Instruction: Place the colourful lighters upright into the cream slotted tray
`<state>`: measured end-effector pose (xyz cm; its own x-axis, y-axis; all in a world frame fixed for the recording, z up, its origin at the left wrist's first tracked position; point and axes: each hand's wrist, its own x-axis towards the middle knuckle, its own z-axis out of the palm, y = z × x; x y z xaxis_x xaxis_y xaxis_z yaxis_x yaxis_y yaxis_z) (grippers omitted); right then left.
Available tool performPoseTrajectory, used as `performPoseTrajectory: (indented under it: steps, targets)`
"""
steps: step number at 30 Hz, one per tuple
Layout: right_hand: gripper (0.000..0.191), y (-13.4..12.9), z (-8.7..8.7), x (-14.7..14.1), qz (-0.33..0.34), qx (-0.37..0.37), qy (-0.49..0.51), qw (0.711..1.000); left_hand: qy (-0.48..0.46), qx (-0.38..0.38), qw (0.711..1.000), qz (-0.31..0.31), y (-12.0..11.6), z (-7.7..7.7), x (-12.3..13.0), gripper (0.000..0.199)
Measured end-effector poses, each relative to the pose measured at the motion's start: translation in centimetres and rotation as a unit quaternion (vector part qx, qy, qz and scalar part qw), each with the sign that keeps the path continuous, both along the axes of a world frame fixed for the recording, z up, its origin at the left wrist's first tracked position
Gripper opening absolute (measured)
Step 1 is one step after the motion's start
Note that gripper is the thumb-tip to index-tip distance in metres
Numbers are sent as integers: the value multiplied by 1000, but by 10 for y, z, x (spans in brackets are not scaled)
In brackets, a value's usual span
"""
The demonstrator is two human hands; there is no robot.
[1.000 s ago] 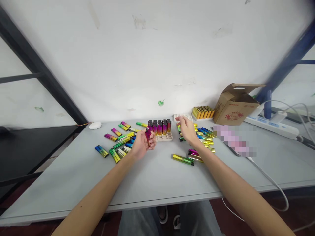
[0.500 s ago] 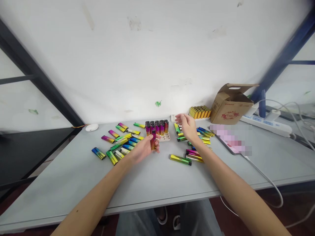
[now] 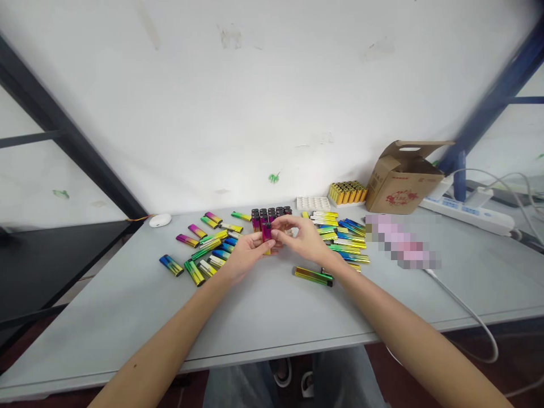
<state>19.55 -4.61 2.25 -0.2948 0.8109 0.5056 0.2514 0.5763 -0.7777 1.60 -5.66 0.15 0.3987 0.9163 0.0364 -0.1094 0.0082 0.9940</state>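
Note:
A purple-and-gold lighter [image 3: 266,231] with a dark top stands upright in my left hand [image 3: 249,255], whose fingers are closed around it. My right hand [image 3: 304,238] meets it from the other side, thumb and fingers pinched at its upper part. Just behind the hands, several purple lighters [image 3: 272,214] stand in rows; their white holder is mostly covered by my fingers. Loose shiny lighters [image 3: 208,245] in green, blue, gold and purple lie to the left. More loose lighters [image 3: 348,243] lie right of my right hand, and a green-gold lighter [image 3: 312,276] rests nearer the front.
By the wall are a white tray with round hollows [image 3: 313,203], a block of upright gold cylinders [image 3: 348,192] and an open cardboard box [image 3: 402,184]. A power strip [image 3: 471,214], a blurred pink phone-like object [image 3: 402,241] and cables occupy the right. A white case [image 3: 160,220] sits back left.
My right hand has moved left and down, from above the right-hand lighters to the lighter in my left hand. The white tray by the wall is now uncovered. My left hand stays nearly in place.

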Motion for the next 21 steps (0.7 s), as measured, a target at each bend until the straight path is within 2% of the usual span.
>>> performPoseTrajectory:
  steps: [5,16,21]
  targets:
    - [29,2,-6,-4,10,-27,60,998,25,2,999,23,-2,1,1,39]
    - [25,7,-2,0,9,-78,108,991,52,24,998,30,0,-4,2,43]
    - [31,24,5,24,-103,-54,154,981,49,8,996,80,4,-3,1,45]
